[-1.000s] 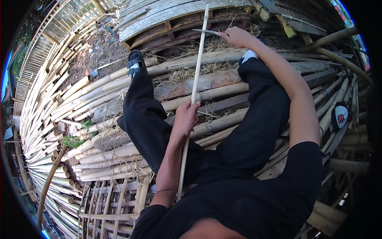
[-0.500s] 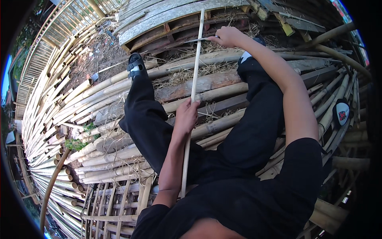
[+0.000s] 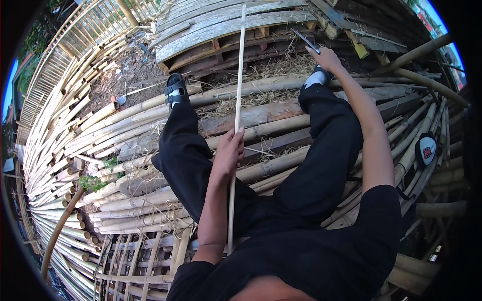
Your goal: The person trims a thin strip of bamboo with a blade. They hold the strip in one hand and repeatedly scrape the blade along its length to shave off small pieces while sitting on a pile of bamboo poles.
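A long, pale bamboo strip (image 3: 239, 80) runs lengthwise before me, from above the wooden pallet down to my lap. My left hand (image 3: 229, 152) is closed around its middle, between my spread legs. Off to the right of the strip, my right hand (image 3: 329, 59) grips a knife (image 3: 304, 40) by its dark handle. The narrow blade points up and left, apart from the strip. Curly bamboo shavings (image 3: 281, 70) lie below the blade, around my sandalled feet.
A weathered wooden pallet (image 3: 201, 42) stands ahead. Bamboo poles (image 3: 115, 125) are heaped to the left and beneath my legs. A woven bamboo lattice (image 3: 135, 258) lies lower left. Thicker bamboo rails (image 3: 422, 52) cross at the right, near a cap-like black and white item (image 3: 426, 149).
The knife has left the strip; my right hand has swung it outward to the right. The strip's far end has shifted slightly left, with my left hand still holding it.
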Tool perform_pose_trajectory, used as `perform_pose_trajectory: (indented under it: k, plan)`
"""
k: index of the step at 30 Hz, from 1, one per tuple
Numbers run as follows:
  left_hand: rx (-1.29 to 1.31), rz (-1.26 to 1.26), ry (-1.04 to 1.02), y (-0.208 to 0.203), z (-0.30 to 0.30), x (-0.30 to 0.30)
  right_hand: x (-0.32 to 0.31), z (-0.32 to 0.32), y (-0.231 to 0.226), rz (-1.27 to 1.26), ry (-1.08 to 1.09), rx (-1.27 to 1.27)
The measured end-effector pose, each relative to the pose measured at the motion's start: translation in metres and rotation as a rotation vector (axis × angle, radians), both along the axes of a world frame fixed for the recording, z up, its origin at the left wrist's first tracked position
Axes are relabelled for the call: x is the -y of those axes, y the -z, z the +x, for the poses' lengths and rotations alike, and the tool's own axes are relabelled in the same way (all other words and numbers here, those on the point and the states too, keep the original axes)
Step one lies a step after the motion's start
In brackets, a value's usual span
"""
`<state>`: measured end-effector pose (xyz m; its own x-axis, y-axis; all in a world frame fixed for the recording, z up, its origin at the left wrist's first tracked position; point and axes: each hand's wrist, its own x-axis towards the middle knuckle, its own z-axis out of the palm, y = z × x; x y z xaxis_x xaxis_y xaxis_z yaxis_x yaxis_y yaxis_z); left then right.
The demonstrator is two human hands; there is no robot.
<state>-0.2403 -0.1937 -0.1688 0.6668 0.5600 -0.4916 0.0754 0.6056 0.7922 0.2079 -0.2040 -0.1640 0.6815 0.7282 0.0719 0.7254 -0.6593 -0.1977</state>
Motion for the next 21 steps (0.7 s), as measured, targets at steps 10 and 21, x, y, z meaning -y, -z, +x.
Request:
perform_pose_trajectory:
  k: [10,21]
  plan:
    - [0.031,0.142,0.13,0.013,0.016,0.006,-0.007,-0.034,-0.012,0.213,-0.016,-0.602]
    - [0.034,0.193,0.085,0.015,0.018,0.006,0.023,-0.025,0.007,-0.288,-0.077,-0.066]
